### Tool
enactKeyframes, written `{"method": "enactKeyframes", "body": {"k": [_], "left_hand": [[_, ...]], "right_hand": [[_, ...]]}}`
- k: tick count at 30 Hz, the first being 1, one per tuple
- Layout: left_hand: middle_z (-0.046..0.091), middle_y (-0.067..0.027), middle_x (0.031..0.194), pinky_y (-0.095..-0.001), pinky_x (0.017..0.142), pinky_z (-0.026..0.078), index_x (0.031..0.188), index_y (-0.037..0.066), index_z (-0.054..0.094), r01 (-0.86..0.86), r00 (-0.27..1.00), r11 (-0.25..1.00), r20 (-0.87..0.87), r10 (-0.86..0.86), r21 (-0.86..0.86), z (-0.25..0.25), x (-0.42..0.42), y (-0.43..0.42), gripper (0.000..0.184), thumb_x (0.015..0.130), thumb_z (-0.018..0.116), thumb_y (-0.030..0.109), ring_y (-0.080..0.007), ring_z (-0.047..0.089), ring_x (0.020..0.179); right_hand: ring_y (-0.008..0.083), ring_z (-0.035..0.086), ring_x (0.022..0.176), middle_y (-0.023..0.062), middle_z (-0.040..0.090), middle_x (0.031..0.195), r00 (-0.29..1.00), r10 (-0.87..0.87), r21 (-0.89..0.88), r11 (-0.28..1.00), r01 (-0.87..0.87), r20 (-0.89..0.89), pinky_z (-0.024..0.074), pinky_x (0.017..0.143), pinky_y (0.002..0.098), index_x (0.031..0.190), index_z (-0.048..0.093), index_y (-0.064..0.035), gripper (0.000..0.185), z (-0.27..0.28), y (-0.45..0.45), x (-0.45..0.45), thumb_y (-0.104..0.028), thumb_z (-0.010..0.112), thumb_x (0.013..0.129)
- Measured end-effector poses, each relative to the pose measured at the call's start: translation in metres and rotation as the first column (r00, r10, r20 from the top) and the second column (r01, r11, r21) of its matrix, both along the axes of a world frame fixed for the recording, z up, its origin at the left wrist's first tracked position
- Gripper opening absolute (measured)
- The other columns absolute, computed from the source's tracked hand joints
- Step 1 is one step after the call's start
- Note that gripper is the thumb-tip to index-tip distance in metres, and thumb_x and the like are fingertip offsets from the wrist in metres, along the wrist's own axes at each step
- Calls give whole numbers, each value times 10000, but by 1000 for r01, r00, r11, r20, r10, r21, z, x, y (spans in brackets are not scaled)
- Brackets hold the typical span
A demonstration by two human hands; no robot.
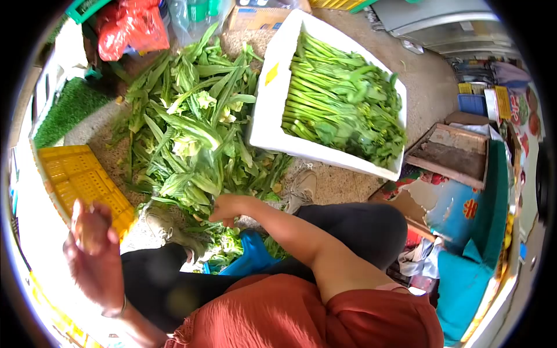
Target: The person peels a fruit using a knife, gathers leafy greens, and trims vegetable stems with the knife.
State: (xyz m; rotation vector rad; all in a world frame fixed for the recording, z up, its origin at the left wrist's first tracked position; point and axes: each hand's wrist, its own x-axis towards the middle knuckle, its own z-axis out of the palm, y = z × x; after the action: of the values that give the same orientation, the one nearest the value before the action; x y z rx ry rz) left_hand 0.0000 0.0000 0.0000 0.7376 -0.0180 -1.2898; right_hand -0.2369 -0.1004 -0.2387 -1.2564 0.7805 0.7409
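My right hand is closed at the lower edge of a heap of long-leaved lettuce, gripping a head of leafy lettuce near its base. The heap lies on the floor in front of my feet, with pale cut ends showing among the leaves. Off to the left, my left hand is raised in bright light with its fingers curled. A brownish shape shows among those fingers, too washed out to name. Between my legs, a blue plastic stool or container has leaf scraps beside it.
A white foam box packed with long-stemmed greens stands right of the heap. A yellow crate lies at left. Red plastic bags sit at the back. A wooden tray and cardboard are at right.
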Motion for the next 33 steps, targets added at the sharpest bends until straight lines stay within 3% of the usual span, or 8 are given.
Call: {"method": "enactKeyframes", "body": {"k": [2, 3, 5, 13, 17, 20, 27, 33], "left_hand": [[384, -258, 1206, -372, 980, 391, 1226, -90, 364, 17, 990, 994, 142, -2, -108, -33, -4, -41, 494, 769, 528, 3, -325, 390, 1165], [452, -211, 1103, -369, 993, 381, 1205, -84, 389, -3, 985, 998, 174, -8, 64, 40, -43, 13, 486, 736, 511, -57, -314, 431, 1126], [456, -197, 1116, -374, 1033, 336, 1257, -74, 333, 144, 975, 987, 180, -130, -66, 9, -44, 9, 546, 747, 526, -91, -311, 403, 1163], [519, -126, 1051, -350, 877, 485, 1254, -33, 345, 282, 897, 956, 332, -292, 78, 20, -93, 16, 586, 765, 656, 54, -262, 560, 983], [543, -110, 1023, -274, 664, 526, 1223, 44, 395, 341, 810, 909, 416, -414, 239, 22, -100, 26, 581, 718, 682, 48, -205, 607, 806], [559, -108, 1023, -316, 737, 508, 1187, 10, 409, 409, 798, 886, 385, -464, 220, 30, -109, 21, 543, 716, 680, 7, -204, 596, 865], [535, -104, 1113, -286, 749, 509, 1261, 64, 402, 427, 835, 904, 382, -397, 5, -13, -110, 3, 547, 771, 636, -2, -201, 598, 896], [514, -87, 1150, -289, 746, 513, 1267, 62, 400, 388, 854, 921, 395, -340, -46, -20, -109, -10, 554, 770, 636, -5, -185, 576, 932]], "right_hand": [[180, 629, 561, 123, 661, 710, 999, 49, -185, 982, -45, 15, 477, 501, 286, 732, 640, 23, 383, 13, -37, 28, -358, 675, 733], [170, 617, 565, 116, 643, 664, 986, 111, -169, 982, -88, 129, 474, 506, 295, 712, 631, 8, 333, 83, 47, 5, -322, 666, 732], [141, 561, 564, 93, 639, 752, 934, 116, -579, 808, 109, 337, 456, 509, 308, 909, 621, -20, 288, 64, 30, 11, -281, 600, 789], [95, 431, 508, 33, 488, 666, 878, -379, -508, 716, 478, 293, 402, 454, 280, 976, 541, -14, 196, 204, 11, -38, -169, 459, 887], [74, 493, 615, 16, 546, 761, 635, -635, -260, 587, 767, 439, 412, 500, 242, 1043, 547, -34, 305, 228, 40, -64, -298, 490, 901], [64, 483, 633, 20, 568, 831, 405, -684, -71, 461, 885, 607, 398, 518, 201, 1194, 502, -53, 404, 212, 51, -66, -352, 430, 931], [36, 415, 654, -5, 553, 824, 384, -489, -127, 479, 868, 783, 355, 577, 160, 1281, 445, -51, 397, 231, 47, -59, -241, 460, 933], [198, 544, 1016, 161, 561, 1145, 516, -317, -318, 506, 802, 796, 417, 862, 300, 1251, 459, -7, 439, 231, 41, -47, -235, 547, 886]]}}
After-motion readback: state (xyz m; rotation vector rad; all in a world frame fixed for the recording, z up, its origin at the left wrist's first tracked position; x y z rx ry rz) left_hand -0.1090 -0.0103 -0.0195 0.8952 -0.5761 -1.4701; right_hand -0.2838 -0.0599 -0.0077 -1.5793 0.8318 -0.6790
